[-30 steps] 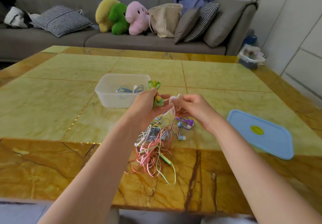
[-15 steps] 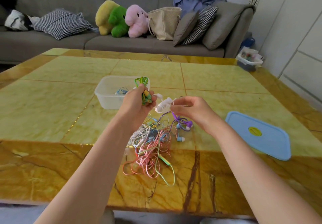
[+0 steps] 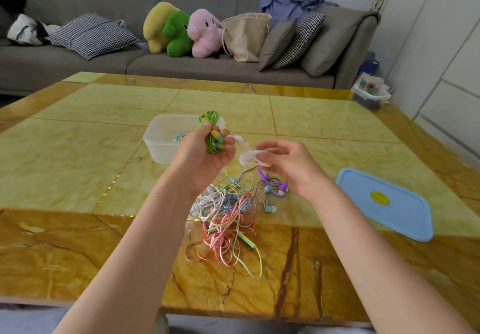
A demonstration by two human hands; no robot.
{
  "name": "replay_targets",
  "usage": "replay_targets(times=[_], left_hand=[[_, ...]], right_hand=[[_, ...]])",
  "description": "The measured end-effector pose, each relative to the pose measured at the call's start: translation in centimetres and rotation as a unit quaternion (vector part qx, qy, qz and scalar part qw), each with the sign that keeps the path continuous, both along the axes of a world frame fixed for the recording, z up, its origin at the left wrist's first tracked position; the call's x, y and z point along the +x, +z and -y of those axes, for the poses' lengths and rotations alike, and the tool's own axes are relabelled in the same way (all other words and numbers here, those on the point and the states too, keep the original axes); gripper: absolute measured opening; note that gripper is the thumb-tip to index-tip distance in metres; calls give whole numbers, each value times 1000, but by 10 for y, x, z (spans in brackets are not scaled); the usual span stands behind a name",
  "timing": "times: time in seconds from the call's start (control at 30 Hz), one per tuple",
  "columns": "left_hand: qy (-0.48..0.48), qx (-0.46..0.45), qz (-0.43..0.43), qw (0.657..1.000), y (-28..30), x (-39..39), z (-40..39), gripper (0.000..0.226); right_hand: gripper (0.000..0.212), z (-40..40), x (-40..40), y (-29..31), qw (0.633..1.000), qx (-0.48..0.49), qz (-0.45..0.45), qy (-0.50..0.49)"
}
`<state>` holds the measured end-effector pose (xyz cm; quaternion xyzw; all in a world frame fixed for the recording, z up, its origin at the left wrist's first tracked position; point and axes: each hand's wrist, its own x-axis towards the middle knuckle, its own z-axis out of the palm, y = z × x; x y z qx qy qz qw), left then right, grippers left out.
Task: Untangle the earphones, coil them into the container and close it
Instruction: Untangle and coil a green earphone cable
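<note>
Fingers of the raised left hand (image 3: 207, 151) clasp coiled green earphones (image 3: 211, 136); right hand (image 3: 285, 163) pinches white cable (image 3: 248, 155).

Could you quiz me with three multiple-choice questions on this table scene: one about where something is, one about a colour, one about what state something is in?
1. Where does the blue lid lie?
A. on the container
B. on the table, to the person's right
C. on the sofa

2. What colour is the coiled cord held in the left hand?
A. green
B. black
C. orange

3. What state is the clear container in?
A. closed with its lid
B. upside down
C. open, with a blue cord inside

Answers:
1 B: the lid rests flat on the table, apart from the container.
2 A: the green coil sticks out above the fingers.
3 C: the top is uncovered and a bit of blue cord shows inside.
</note>
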<state>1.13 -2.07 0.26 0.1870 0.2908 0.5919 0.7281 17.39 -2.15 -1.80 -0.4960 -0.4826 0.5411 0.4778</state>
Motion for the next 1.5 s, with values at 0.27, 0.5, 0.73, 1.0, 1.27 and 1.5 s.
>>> replay_targets(times=[0.27, 0.5, 0.73, 1.0, 1.27, 1.5], left_hand=[[87, -41, -21, 995, -1, -6, -1, 29], [113, -39, -108, 987, 0, -6, -1, 30], [93, -27, -47, 994, 5, -13, -3, 32], [86, -19, -93, 992, 2, -10, -2, 29], [147, -16, -80, 986, 7, -45, -8, 34], [69, 8, -32, 997, 7, -33, -2, 32]], right_hand=[[19, -9, 0, 5, 988, 44, -24, -146], [9, -13, -3, 12, 911, -74, -386, -121], [31, 3, -5, 24, 998, 24, -9, 52], [13, 3, -6, 18, 930, 154, 330, 39], [20, -15, 52, 2, 951, 120, 235, -162], [22, -21, 44, -2, 975, 118, 154, -104]])
